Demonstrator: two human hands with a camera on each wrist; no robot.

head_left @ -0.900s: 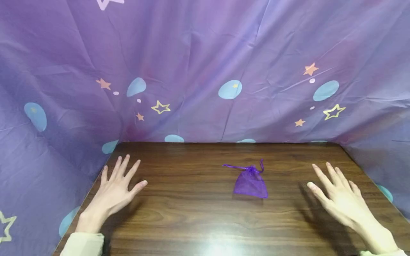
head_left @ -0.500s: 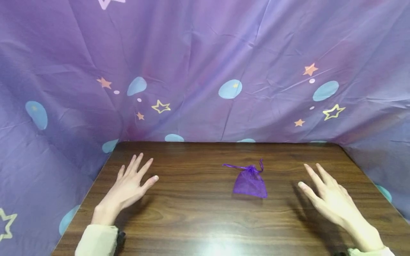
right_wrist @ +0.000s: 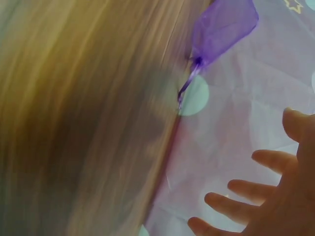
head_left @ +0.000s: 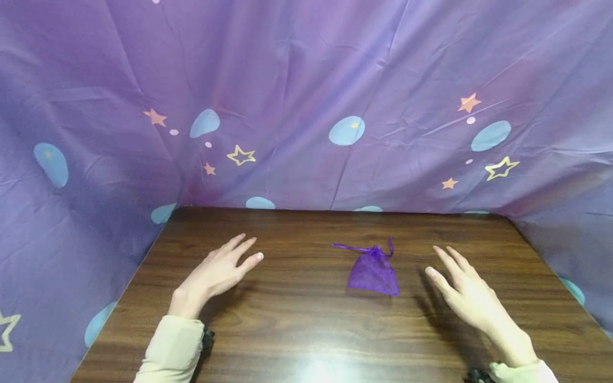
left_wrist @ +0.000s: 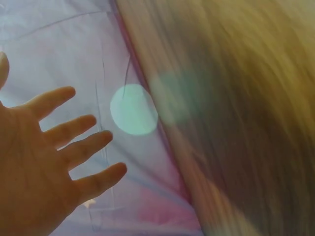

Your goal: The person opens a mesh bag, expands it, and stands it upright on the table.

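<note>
A small purple sheer drawstring pouch (head_left: 373, 274) lies on the brown wooden table (head_left: 297, 314), its neck gathered and its cords spread toward the far side. To its left, my left hand (head_left: 217, 276) hovers over the table with fingers extended, holding nothing. My right hand (head_left: 466, 295) is closer to the pouch, on its right, fingers apart and nothing in them. The left wrist view shows the spread fingers of the left hand (left_wrist: 44, 157). In the right wrist view the pouch (right_wrist: 224, 32) appears at the top, apart from the right hand (right_wrist: 275, 191).
A purple cloth (head_left: 297, 96) printed with stars and blue ovals hangs behind the table and along both sides. Pale sleeves (head_left: 172, 346) cover the forearms, with a dark band at each wrist. A bright glare lies on the table's near part.
Both hands have moved inward toward the pouch, the left one to the right and the right one to the left. The pouch stays in its place on the table.
</note>
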